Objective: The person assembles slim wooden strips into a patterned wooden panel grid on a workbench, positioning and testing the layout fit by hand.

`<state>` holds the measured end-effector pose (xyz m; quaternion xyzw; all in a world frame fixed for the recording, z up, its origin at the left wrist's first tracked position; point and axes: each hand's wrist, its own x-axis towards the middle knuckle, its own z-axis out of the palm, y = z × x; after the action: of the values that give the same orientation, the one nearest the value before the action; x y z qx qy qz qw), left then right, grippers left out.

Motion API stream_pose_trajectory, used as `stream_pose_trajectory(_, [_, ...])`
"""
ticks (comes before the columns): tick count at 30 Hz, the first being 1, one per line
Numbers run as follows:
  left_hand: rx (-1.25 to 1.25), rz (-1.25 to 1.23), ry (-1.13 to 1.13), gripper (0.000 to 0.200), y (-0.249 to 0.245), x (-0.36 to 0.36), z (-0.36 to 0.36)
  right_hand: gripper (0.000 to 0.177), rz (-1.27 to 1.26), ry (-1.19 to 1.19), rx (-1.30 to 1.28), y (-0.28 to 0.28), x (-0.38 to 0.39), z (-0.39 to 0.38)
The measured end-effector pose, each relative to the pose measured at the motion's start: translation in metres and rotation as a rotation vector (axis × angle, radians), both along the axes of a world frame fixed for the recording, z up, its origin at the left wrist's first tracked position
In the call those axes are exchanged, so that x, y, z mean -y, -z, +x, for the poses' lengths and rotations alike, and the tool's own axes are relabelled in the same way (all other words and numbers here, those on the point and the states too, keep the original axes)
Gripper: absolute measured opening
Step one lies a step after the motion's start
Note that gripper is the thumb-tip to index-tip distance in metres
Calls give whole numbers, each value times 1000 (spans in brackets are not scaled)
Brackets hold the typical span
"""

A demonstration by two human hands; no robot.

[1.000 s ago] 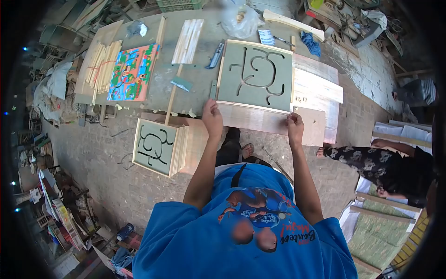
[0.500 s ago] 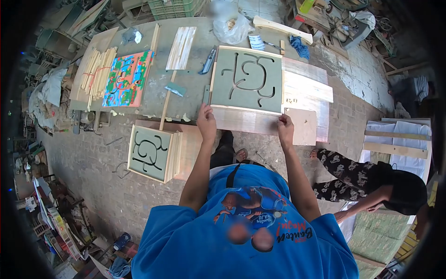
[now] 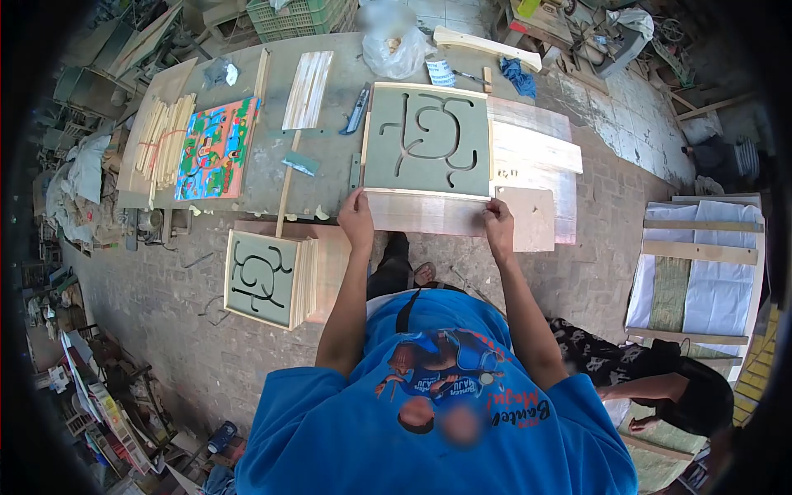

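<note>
A square green board with curved black grooves and a light wooden frame [image 3: 427,140] lies on the work table. My left hand [image 3: 355,221] is closed on the near left corner of that framed board. At its near right corner my right hand [image 3: 498,227] pinches the frame's edge. Beneath and beyond the board's right side are flat wooden sheets [image 3: 536,157]. A blue utility knife [image 3: 356,109] lies just left of the board, and a small green strip [image 3: 355,171] is beside its left edge.
On the table [image 3: 272,186] are a colourful printed board [image 3: 216,150], bundled sticks [image 3: 161,148], a plastic bag [image 3: 394,51] and a blue cloth [image 3: 517,77]. Similar framed boards [image 3: 262,279] stand stacked at lower left. Another person [image 3: 676,388] is at the right.
The other person at the right has moved lower in the view, toward the bottom right. The table and board appear shifted slightly left; both my hands stay at the board's near corners.
</note>
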<state>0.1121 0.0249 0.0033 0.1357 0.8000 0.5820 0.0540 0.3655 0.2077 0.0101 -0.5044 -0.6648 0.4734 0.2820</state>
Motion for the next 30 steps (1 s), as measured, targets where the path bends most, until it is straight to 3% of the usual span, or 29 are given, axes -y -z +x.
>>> stream_pose_trajectory(30, [-25,-58,-11,18,1,-3,-2,38,-41,28,6,-4,0,-4])
